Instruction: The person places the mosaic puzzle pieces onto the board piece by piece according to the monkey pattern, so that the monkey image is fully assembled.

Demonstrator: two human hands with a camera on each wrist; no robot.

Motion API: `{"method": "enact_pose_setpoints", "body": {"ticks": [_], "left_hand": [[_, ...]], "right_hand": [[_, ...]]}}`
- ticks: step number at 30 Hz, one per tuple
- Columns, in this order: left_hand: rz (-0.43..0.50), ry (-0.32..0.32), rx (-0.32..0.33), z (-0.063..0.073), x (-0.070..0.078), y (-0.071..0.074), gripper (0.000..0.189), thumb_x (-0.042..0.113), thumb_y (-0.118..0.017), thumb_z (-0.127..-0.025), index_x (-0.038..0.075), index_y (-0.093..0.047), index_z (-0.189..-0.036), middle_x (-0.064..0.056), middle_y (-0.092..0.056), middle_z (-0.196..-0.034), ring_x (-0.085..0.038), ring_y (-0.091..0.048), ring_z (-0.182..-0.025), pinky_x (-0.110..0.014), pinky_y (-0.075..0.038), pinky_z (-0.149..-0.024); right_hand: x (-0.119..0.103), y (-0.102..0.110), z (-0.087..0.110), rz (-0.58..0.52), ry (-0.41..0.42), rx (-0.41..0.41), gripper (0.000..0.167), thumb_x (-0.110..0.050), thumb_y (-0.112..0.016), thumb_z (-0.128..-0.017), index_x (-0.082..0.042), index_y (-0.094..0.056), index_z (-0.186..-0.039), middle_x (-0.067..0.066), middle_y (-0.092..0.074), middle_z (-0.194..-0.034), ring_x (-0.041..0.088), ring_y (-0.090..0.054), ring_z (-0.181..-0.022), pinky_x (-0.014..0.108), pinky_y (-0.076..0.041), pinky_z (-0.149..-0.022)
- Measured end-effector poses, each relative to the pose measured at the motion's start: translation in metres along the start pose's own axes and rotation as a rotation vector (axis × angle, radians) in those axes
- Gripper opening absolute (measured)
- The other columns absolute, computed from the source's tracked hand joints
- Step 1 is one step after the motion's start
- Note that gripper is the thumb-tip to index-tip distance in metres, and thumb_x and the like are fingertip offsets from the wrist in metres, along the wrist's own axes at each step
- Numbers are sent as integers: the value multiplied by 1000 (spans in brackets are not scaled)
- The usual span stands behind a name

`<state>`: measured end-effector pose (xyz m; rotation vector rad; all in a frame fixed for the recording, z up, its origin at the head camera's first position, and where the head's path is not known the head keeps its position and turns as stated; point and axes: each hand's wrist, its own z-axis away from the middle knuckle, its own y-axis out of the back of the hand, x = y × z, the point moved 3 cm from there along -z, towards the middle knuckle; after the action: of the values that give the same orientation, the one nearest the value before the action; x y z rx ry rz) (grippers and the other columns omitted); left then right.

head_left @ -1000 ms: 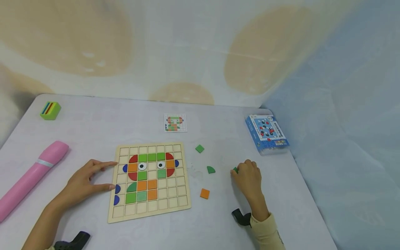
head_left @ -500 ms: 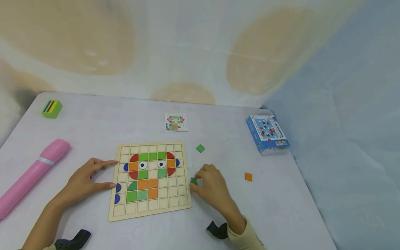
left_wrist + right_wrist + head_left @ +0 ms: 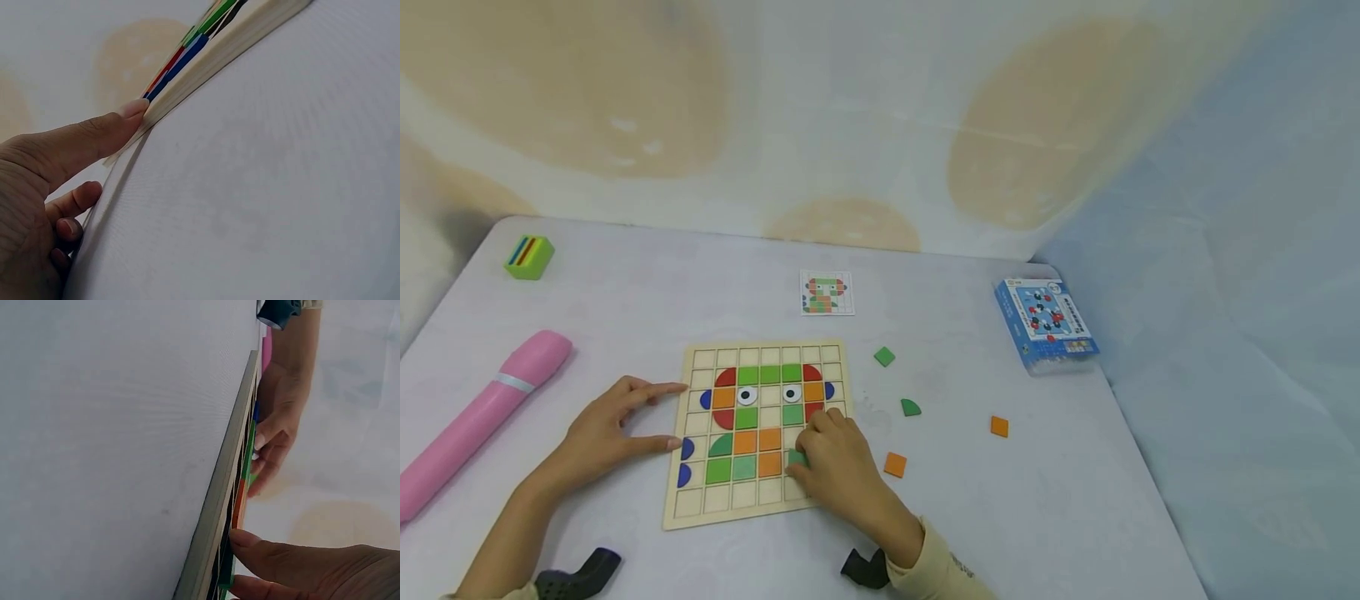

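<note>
A wooden grid board (image 3: 688, 500) lies on the table, with green, orange, red and blue tiles and two eye discs set in its cells. My right hand (image 3: 838, 458) is over its lower right part, thumb and finger pinching a green tile (image 3: 797, 457) at a cell just right of an orange square (image 3: 770, 463). The right wrist view has the thumb on the edge of this green tile (image 3: 226, 565); its full outline is hidden by the fingers. My left hand (image 3: 602, 429) touches the board's left edge with index fingertip and thumb, as the thumb (image 3: 94, 134) shows from the left wrist.
Right of the board lie a green square (image 3: 884, 357), a green quarter-round (image 3: 911, 407) and two orange squares (image 3: 895, 465). A pattern card (image 3: 827, 292) is behind the board. Farther out are a blue box (image 3: 1047, 325), a green block (image 3: 530, 257) and a pink tube (image 3: 490, 417).
My right hand has travelled left from the table's right side onto the board, carrying the green tile. An orange square that it had covered is now visible. The left hand stays put.
</note>
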<state>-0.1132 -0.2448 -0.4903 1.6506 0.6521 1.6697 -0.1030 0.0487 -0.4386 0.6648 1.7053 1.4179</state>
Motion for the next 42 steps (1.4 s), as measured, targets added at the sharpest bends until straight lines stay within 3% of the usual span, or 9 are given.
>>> {"method": "enact_pose_setpoints", "body": {"ticks": [7, 15, 22, 28, 36, 42], "left_hand": [[-9, -10, 4, -1, 4, 1, 78, 48, -86, -72, 19, -58, -138, -11, -53, -113, -30, -50, -105, -43, -40, -78], [-13, -7, -1, -2, 2, 1, 78, 47, -86, -71, 19, -58, -138, -10, -53, -112, -29, -49, -103, -41, -39, -76], [-4, -6, -5, -2, -1, -1, 77, 47, -86, -72, 20, -58, -138, -10, -53, -112, -29, -49, -102, -41, -38, -76], [-10, -1, -6, -2, -2, -1, 78, 47, -86, -72, 20, -58, -139, -11, -53, -112, -27, -47, -101, -40, -37, -74], [-6, 7, -14, -1, -1, -1, 78, 47, -86, -72, 20, -58, -139, -11, -53, -113, -30, -48, -103, -41, -38, -75], [0, 2, -4, -1, -2, -1, 77, 47, -86, -72, 21, -58, -139, -10, -53, -112, -27, -47, -103, -41, -37, -75]], "right_hand": [[-1, 1, 2, -15, 9, 9, 22, -33, -84, -79, -14, -79, -88, -4, -61, -91, 10, -47, -85, 23, -41, -77], [-7, -1, 2, 38, 25, 12, 19, -31, -82, -82, -14, -79, -90, -4, -57, -87, 10, -45, -84, 23, -39, -76], [-2, 5, 2, 44, 7, -17, 29, -38, -80, -83, -13, -77, -96, -3, -59, -92, 12, -47, -88, 25, -41, -79], [27, 23, 8, -14, -123, 15, 35, -35, -82, -82, -9, -76, -104, -2, -60, -98, 14, -50, -94, 28, -44, -82], [96, 37, 22, 45, -361, 136, 31, -27, -86, -78, -3, -77, -95, 6, -62, -91, 21, -52, -87, 35, -44, -77], [123, 36, 27, 89, -430, 148, 29, -25, -86, -77, 0, -77, -89, 10, -62, -87, 24, -53, -85, 40, -46, -76]]}}
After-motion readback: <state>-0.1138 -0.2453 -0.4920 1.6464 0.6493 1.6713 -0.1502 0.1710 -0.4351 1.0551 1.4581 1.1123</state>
